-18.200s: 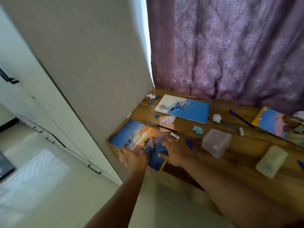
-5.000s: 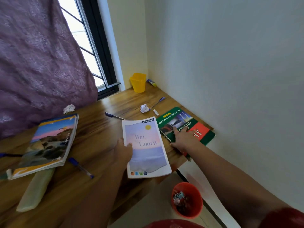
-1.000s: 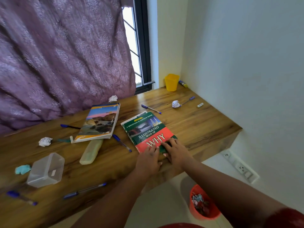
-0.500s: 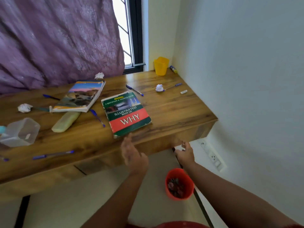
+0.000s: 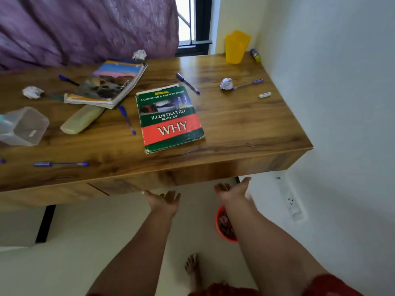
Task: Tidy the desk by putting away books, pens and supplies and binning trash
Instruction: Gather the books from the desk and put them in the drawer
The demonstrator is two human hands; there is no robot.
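At twelve o'clock from your hands you have a green book with a red band, white lettering and small photo panels. At eleven o'clock, the notebook shows a pink and blue sky over dark rocks, edged in yellow. The desk is warm brown wood with darker grain streaks. The curtain is purple with a faint floral pattern. At one o'clock, the cup is yellow. The pens are blue, the crumpled papers white. The case is pale yellow-green, the box clear. The bin is red-orange.
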